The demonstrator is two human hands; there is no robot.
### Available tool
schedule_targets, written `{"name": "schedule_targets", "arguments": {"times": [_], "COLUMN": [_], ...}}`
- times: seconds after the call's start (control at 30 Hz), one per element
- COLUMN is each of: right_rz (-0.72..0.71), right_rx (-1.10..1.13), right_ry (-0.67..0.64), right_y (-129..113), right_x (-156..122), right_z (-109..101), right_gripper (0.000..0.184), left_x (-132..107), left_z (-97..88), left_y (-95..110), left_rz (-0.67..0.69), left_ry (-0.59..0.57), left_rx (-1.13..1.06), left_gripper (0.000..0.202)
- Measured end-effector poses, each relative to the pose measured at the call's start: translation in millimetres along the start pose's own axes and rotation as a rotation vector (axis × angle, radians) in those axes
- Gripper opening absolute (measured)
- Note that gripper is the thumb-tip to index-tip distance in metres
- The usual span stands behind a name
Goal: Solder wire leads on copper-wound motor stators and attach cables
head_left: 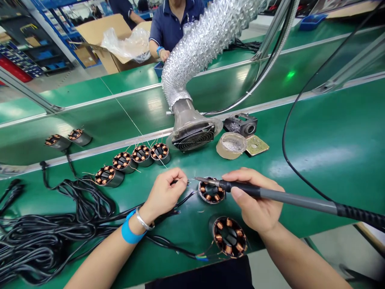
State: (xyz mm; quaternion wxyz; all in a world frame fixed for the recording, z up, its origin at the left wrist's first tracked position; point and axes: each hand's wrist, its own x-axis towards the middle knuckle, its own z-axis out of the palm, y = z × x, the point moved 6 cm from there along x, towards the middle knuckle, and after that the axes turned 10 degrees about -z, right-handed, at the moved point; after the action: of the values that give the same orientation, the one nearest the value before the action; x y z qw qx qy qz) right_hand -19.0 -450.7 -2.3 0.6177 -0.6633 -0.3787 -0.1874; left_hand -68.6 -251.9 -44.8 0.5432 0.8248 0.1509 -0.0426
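My right hand (260, 200) is closed around the grey and black handle of a soldering iron (279, 195). Its metal tip points left, over the rim of a motor stator (211, 192) with copper coils. My left hand (168, 192) pinches thin wire just left of that tip. A fine pale strand, apparently solder wire (135, 124), runs from the far bench down to this hand. A dark piece also shows between its fingers, partly hidden. Black cable (188, 197) leads toward the stator. Nearer me lies a larger-looking stator (230, 237), close to a cable end with coloured wires (201, 257).
Black cables (57, 233) pile up at left. Several stators (122, 161) line the back, below a fume extractor (194, 134) on a silver duct. A round tub (231, 145), sponge (256, 145) and iron stand (241, 124) sit right. A co-worker (171, 28) stands opposite.
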Motion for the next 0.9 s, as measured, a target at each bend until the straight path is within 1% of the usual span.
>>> {"name": "schedule_targets", "arguments": {"times": [0.2,0.43,0.5,0.63,0.73,0.8,0.9], "right_rz": [-0.023,-0.096,-0.133,-0.257,-0.274,-0.279,-0.278], "right_rx": [0.007,-0.008,-0.019,-0.048,-0.068,-0.054,-0.014], "right_ry": [-0.027,-0.079,-0.088,-0.122,-0.165,-0.143,-0.062], "right_y": [-4,-18,-24,-33,-32,-31,-30], "right_x": [3,7,7,4,0,-1,-1], "right_z": [5,11,13,17,20,18,12], "right_gripper": [0.013,0.017,0.018,0.026,0.027,0.026,0.027], "left_x": [0,1,1,1,1,1,1], "left_z": [1.0,1.6,1.5,2.3,2.2,2.2,2.5], "left_y": [-1,-4,-4,-3,-2,-1,-1], "left_rz": [-0.001,-0.020,-0.019,-0.006,-0.004,0.000,0.002], "left_ry": [-0.009,-0.016,-0.012,-0.021,-0.018,-0.015,-0.016], "left_rx": [0.001,0.005,0.011,0.004,0.006,0.023,0.040], "left_gripper": [0.012,0.013,0.013,0.014,0.014,0.014,0.015]}}
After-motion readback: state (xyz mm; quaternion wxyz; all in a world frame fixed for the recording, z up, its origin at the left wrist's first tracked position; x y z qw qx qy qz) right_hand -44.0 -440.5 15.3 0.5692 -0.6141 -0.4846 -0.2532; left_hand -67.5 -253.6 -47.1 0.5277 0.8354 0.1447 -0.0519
